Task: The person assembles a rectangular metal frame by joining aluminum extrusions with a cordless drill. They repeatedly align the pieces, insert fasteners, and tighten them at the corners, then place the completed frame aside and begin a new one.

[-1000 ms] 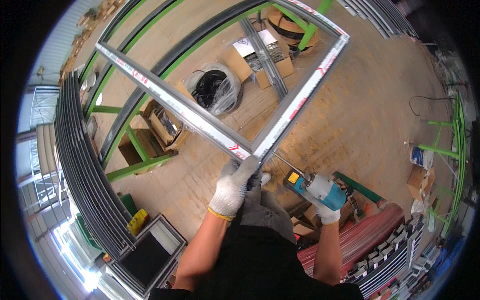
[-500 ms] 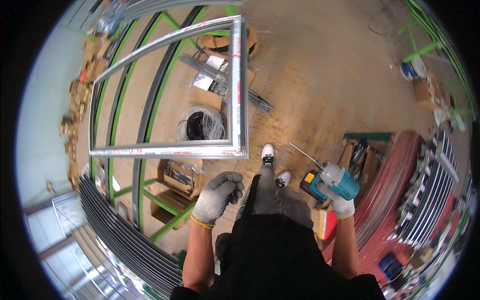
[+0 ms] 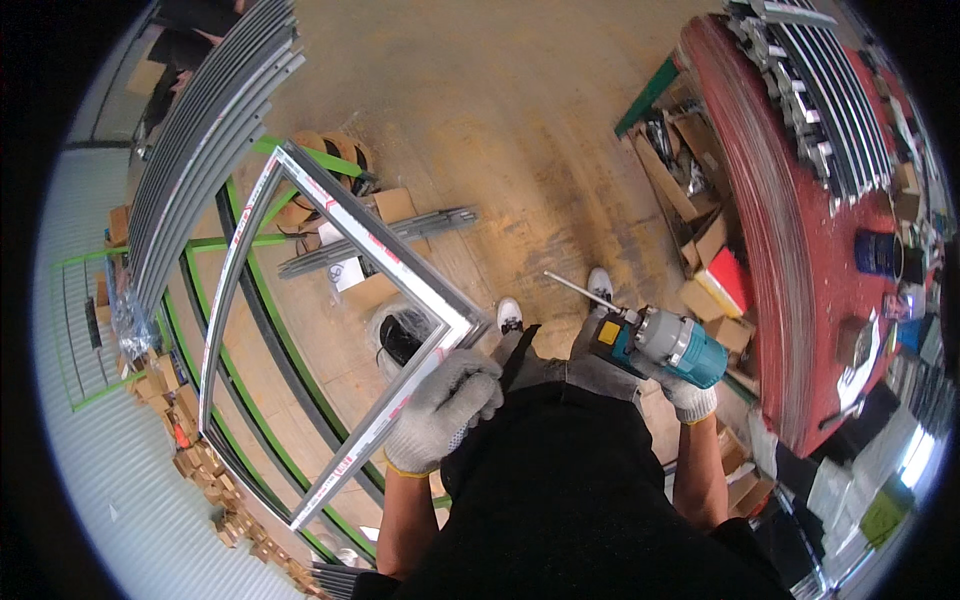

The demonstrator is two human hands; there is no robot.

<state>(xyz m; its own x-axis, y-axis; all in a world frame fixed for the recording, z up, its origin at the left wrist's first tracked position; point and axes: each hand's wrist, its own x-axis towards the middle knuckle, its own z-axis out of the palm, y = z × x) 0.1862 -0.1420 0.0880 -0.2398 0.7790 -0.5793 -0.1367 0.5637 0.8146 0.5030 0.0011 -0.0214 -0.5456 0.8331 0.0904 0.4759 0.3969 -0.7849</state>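
My right hand point(image 3: 690, 397), in a light knitted glove, is wrapped round the handle of a teal and grey cordless drill point(image 3: 675, 340). A long thin bit on the drill points up and to the left. My left hand point(image 3: 445, 410), gloved too, is closed with its fingers curled. It overlaps the near side of a rectangular window frame point(image 3: 385, 238), close to its right corner. Whether it touches the frame, and what its fingers hold, I cannot make out. The frame is grey with printed white protective film and lies on a green rack with dark padded bars point(image 3: 262, 322).
At right stands a red-topped table point(image 3: 745, 210) carrying several metal profiles point(image 3: 815, 90), with cardboard boxes point(image 3: 680, 180) below. Long grey profiles point(image 3: 215, 140) are stacked at upper left. Loose profiles point(image 3: 400, 238) and a bagged black coil point(image 3: 400, 338) lie beyond the window frame.
The view has turned to the right, so the red table stands more upright in it and the window frame looks tilted. My left hand now overlaps the frame's edge; the drill stays in my right hand.
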